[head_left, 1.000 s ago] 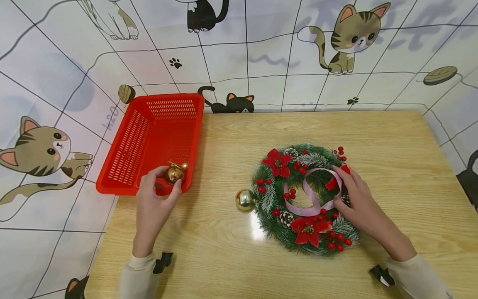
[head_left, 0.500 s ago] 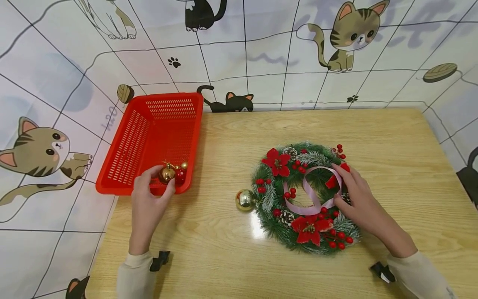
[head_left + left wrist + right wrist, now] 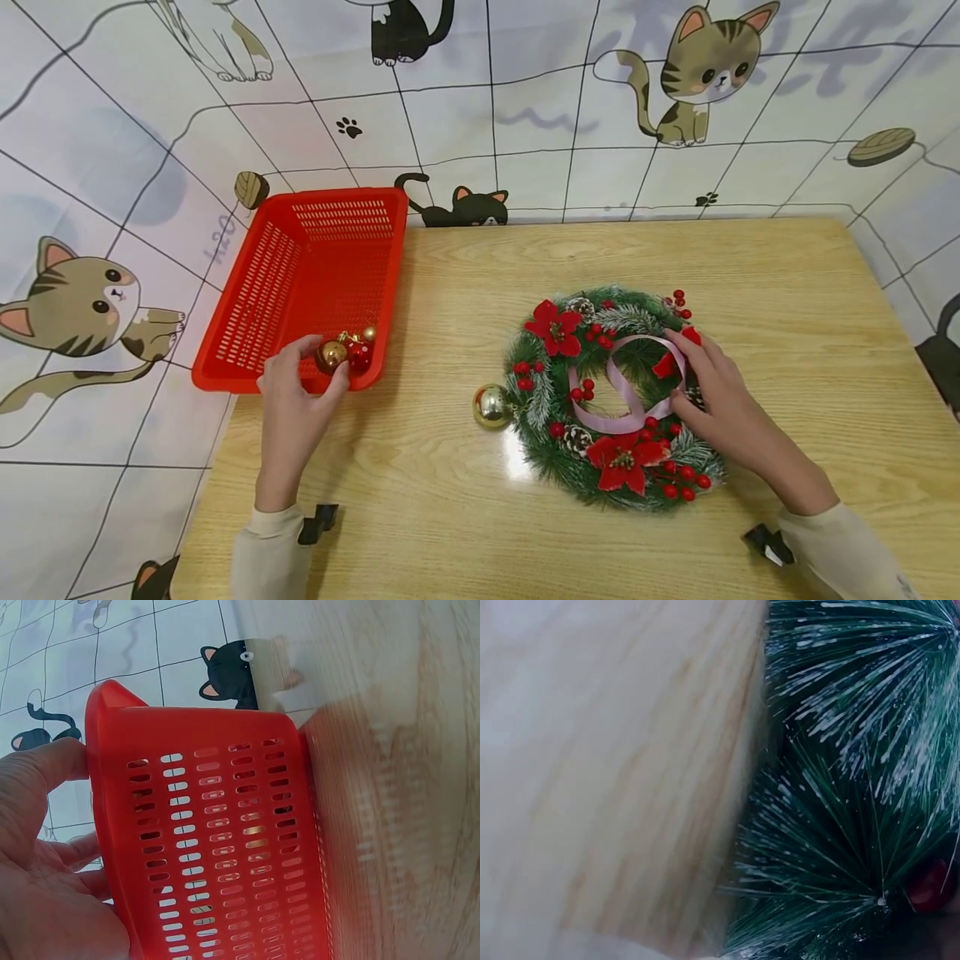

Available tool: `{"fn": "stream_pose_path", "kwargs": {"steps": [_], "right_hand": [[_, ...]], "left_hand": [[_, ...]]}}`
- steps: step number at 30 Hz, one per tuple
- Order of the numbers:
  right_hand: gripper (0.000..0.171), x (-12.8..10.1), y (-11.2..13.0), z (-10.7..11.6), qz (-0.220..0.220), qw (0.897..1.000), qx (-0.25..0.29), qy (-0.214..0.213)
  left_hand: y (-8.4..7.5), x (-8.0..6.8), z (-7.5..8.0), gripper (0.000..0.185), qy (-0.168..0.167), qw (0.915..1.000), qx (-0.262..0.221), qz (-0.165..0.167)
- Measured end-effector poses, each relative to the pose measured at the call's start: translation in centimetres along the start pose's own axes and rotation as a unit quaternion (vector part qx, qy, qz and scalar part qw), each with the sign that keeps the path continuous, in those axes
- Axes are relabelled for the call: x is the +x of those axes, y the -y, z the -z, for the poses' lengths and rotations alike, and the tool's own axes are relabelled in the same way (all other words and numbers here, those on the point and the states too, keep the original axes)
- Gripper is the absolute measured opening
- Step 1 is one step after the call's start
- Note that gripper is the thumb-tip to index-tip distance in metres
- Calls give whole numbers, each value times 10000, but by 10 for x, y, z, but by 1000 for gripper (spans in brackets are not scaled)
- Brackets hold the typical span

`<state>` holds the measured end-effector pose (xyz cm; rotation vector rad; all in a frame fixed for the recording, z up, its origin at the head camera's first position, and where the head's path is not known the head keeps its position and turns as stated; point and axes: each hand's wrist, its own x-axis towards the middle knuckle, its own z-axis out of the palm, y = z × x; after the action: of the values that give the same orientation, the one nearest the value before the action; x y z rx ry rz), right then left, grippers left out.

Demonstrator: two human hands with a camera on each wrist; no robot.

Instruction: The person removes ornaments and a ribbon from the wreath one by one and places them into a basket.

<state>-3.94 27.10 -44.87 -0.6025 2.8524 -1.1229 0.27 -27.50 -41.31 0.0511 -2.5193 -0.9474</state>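
Note:
A shiny gold Christmas bauble [image 3: 331, 357] sits between the thumb and index finger of my left hand [image 3: 295, 408], which reaches over the near rim of the red plastic basket [image 3: 397, 275]. Beside that bauble lie a red bauble [image 3: 361, 357] and a small gold ball [image 3: 369, 332]. In the left wrist view the hand [image 3: 52, 847] is at the rim and the basket wall hides the fingertips. My right hand [image 3: 723, 408] grips the right side of a green Christmas wreath [image 3: 551, 450], thumb toward its centre. A pink ribbon [image 3: 622, 385] loops across the wreath, passing by the fingers.
Another gold bauble [image 3: 492, 406] rests on the wooden table [image 3: 450, 517] at the wreath's left edge. Red poinsettias [image 3: 622, 461], berries and pinecones [image 3: 577, 439] decorate the wreath. A cat-patterned backdrop [image 3: 540, 108] stands behind the table.
My left hand has shifted slightly left together with the gold bauble, and the red bauble behind it has come into view. The right hand and wreath have hardly moved.

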Motion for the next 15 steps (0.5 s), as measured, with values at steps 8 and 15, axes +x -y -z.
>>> {"fn": "stream_pose_path", "kwargs": {"steps": [8, 15], "right_hand": [[90, 0, -3, -1, 59, 10000, -17, -2], [90, 2, -4, 1, 71, 9999, 81, 63]], "left_hand": [[0, 2, 1, 40, 18, 9999, 40, 149], [1, 4, 2, 40, 22, 9998, 44, 184]]}}
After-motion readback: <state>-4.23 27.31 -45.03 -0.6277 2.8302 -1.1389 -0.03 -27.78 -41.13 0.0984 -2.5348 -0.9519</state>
